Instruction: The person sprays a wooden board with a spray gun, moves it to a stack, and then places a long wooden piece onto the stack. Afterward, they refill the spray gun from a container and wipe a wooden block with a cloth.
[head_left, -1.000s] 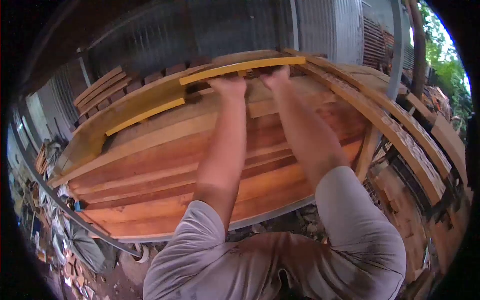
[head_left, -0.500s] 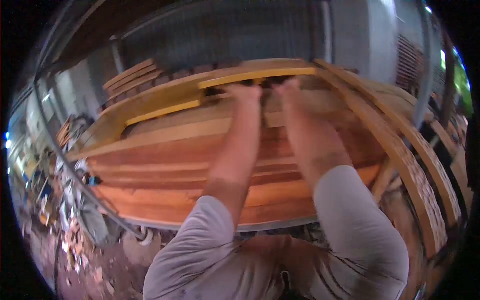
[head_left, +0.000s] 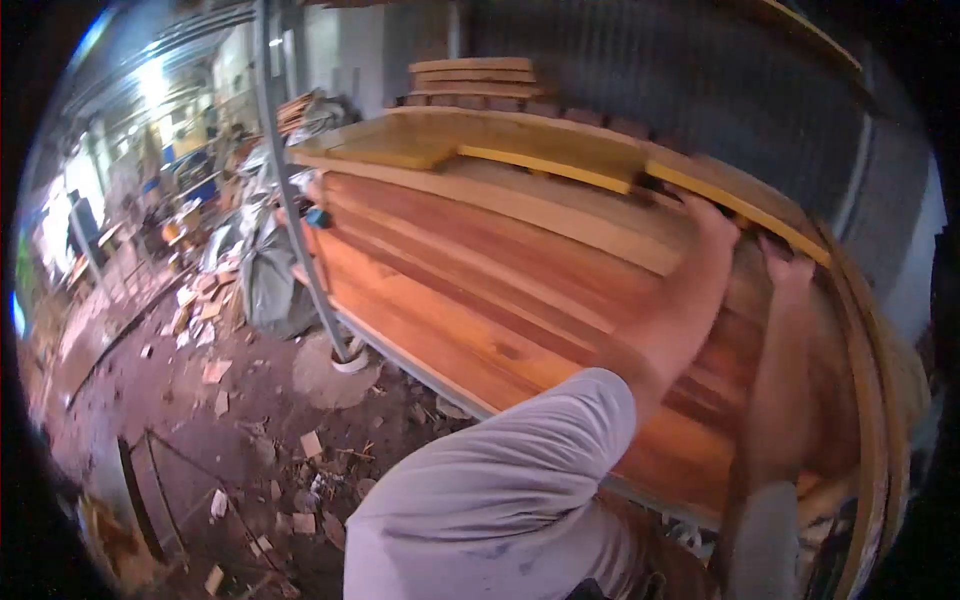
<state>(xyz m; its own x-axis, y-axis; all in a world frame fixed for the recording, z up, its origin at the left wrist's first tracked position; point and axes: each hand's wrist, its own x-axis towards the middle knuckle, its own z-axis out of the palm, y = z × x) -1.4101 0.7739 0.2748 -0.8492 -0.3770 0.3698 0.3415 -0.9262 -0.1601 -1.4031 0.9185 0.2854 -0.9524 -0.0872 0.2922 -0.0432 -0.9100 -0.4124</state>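
Observation:
A yellow-edged board point(head_left: 745, 208) lies at the back of a workbench of reddish wooden planks point(head_left: 470, 270). My left hand point(head_left: 708, 218) reaches to its front edge, with the fingers closed over or under that edge. Just to the right, my right hand point(head_left: 785, 262) is at the same edge, its fingers partly hidden by the board. Left of them a second yellow board point(head_left: 545, 160) lies flat, and beyond it a third yellow panel point(head_left: 385, 140) reaches the bench's left end.
Short planks point(head_left: 475, 75) are stacked at the back. Long beams point(head_left: 862, 400) run along the right side. A metal post point(head_left: 280, 150) rises at the bench's left corner, beside a grey sack point(head_left: 272, 285). Wood scraps litter the floor point(head_left: 250, 400).
The view has swung to the left, so the bench and both hands appear farther right. Both hands are still at the front edge of the yellow-edged board.

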